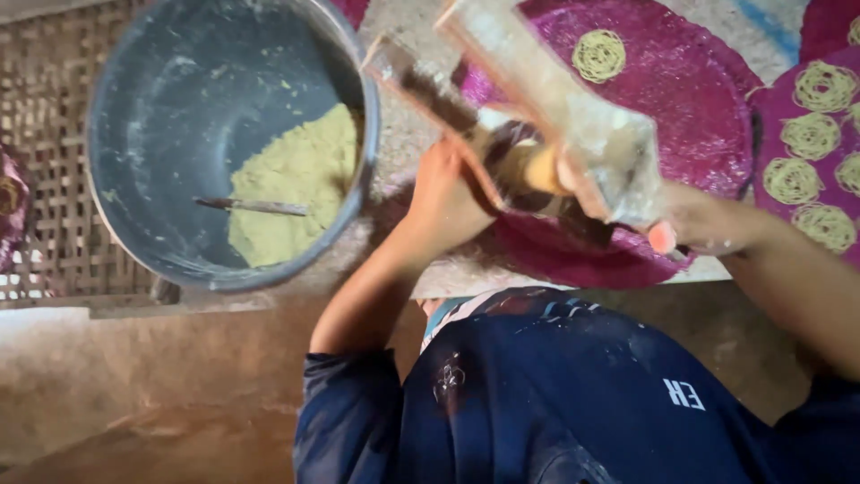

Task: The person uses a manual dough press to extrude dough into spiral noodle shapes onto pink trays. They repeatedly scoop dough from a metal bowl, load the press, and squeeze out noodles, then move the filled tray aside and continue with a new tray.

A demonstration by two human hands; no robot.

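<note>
My left hand [443,202] grips the lower bar of a wooden hand press [555,116] held over a round magenta mat [681,81]. My right hand [694,224] grips the near end of the press's upper bar. A yellowish dough cylinder [536,168] sits between the two bars. On the mat lies a coil of thin yellow noodle strands [598,56].
A grey bucket [152,99] at the left holds yellow-green dough [291,184] with a stick [253,207] lying in it, on a woven bamboo rack [45,179]. A second magenta mat [820,152] at the right carries several noodle coils. My dark blue clothing fills the bottom.
</note>
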